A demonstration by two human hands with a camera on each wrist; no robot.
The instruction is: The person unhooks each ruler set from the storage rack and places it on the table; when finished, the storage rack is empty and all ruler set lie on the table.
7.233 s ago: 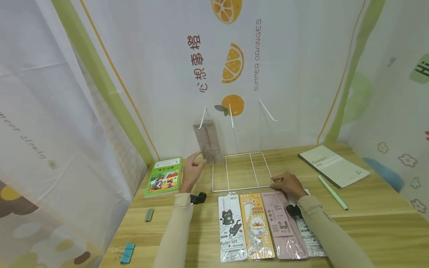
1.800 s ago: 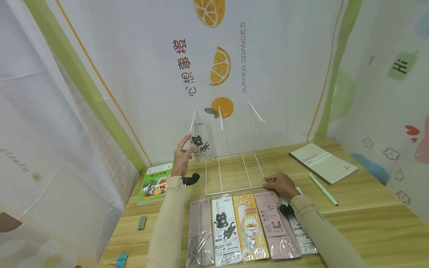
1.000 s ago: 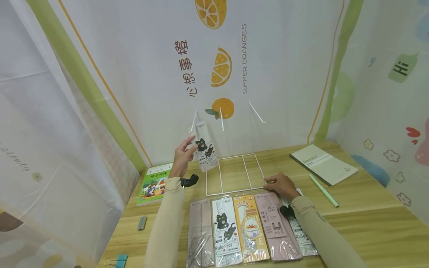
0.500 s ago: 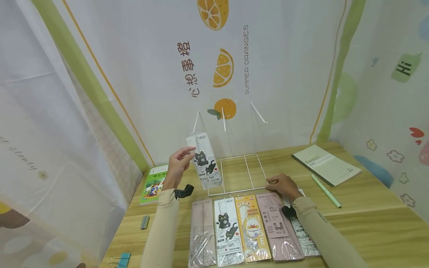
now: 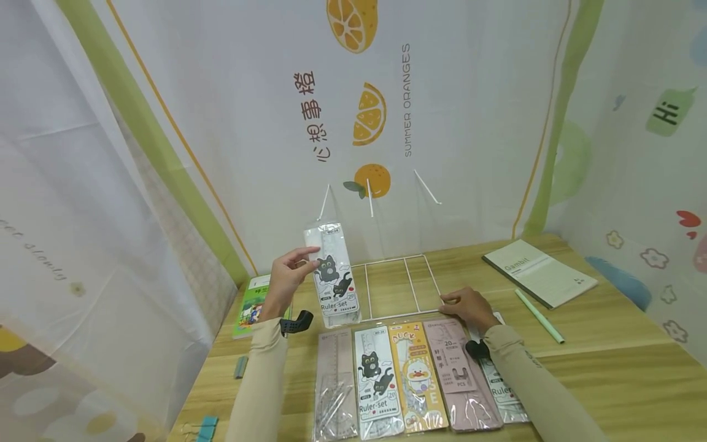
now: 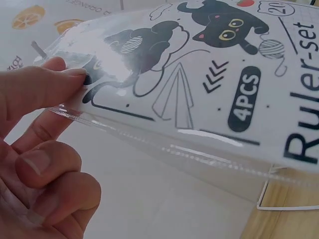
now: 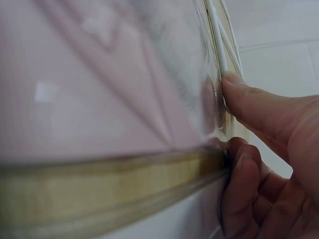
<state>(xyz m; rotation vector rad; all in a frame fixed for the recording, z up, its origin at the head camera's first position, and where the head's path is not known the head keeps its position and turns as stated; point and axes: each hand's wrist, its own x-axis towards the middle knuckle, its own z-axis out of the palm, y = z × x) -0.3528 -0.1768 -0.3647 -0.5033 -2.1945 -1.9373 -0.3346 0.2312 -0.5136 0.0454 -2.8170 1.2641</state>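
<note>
My left hand [image 5: 288,279] pinches a clear-sleeved ruler set [image 5: 334,279] with black cats by its left edge, thumb in front. In the left wrist view the glossy ruler set [image 6: 219,84] shows "4PCS", with the other fingers curled below its edge. The packet hangs tilted in front of the left hook [image 5: 324,202] of a white wire display rack [image 5: 394,315]. My right hand [image 5: 469,308] holds the rack's front right corner; in the right wrist view the thumb [image 7: 249,94] lies against the white wire [image 7: 219,47].
A row of ruler sets lies in front: pink [image 5: 334,368], white cat [image 5: 378,368], orange duck [image 5: 417,368], pink [image 5: 461,362] and white [image 5: 507,393]. A green book [image 5: 253,313], binder clip [image 5: 207,428] and grey block [image 5: 240,367] sit left; a notebook [image 5: 541,270] and green pen [image 5: 540,316] right.
The pink ruler set that hung on the left hook now lies leftmost in the row. My left hand has brought the cat ruler set off that hook, down and nearer. The right hand stays put.
</note>
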